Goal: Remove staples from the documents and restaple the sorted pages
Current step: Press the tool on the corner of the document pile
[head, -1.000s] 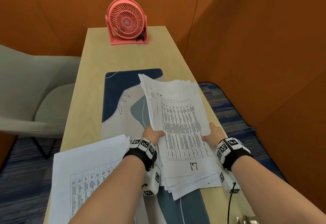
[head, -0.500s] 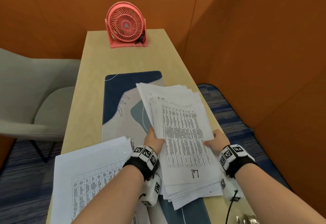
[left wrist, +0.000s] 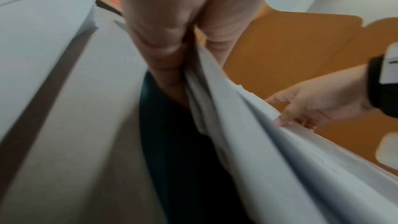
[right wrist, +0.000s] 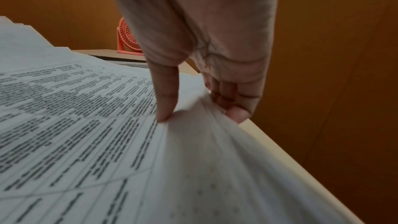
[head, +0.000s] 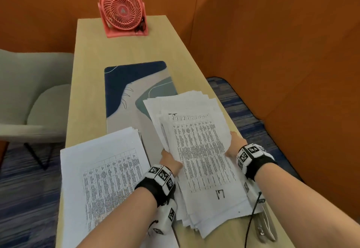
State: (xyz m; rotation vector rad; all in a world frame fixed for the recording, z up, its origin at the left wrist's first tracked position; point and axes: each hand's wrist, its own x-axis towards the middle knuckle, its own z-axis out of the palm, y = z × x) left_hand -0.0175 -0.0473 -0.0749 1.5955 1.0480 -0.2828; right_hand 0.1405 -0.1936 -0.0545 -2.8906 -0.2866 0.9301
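the left hand [head: 169, 162] and right hand [head: 234, 146] are each pinching a side edge of the loose paper stack [head: 198, 150], lifting it off the desk [head: 116, 52] at the right. the uneven sheets are likely slipping out if either pinch loosens.

Both forearms were bare, with no sleeves in view. The left hand [head: 169, 162] and right hand [head: 234, 144] wore no gloves or rings. Each wrist carried a black fabric wristband [head: 153, 188] topped by white blocks printed with black square-pattern markers [head: 162, 175]. A thin black cable [head: 251, 218] hung below the right wrist unit.
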